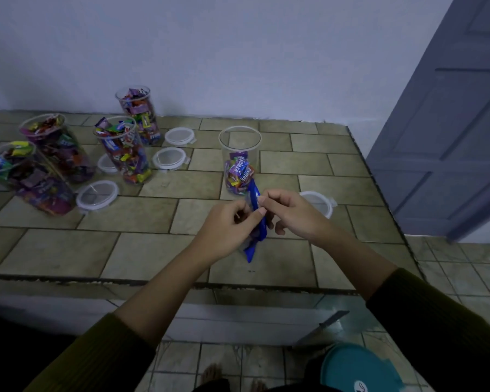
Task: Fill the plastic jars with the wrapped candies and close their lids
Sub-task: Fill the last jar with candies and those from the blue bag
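A clear plastic jar (239, 142) stands open on the tiled counter, about half full of wrapped candies (239, 172). Just in front of it, my left hand (227, 227) and my right hand (292, 213) both pinch a blue candy bag (255, 241) that hangs between them above the counter. The jar's lid (321, 203) lies flat right behind my right hand. At the left stand several open jars, such as one (125, 151) heaped to the rim with candies, and loose lids (96, 195) lie among them.
The counter's front edge (153, 281) runs across the middle; its right edge drops to a tiled floor. A grey door (447, 123) stands at the right. A teal round lid-like object (359, 369) sits low at the bottom right. Bare tiles (142, 250) lie left of my hands.
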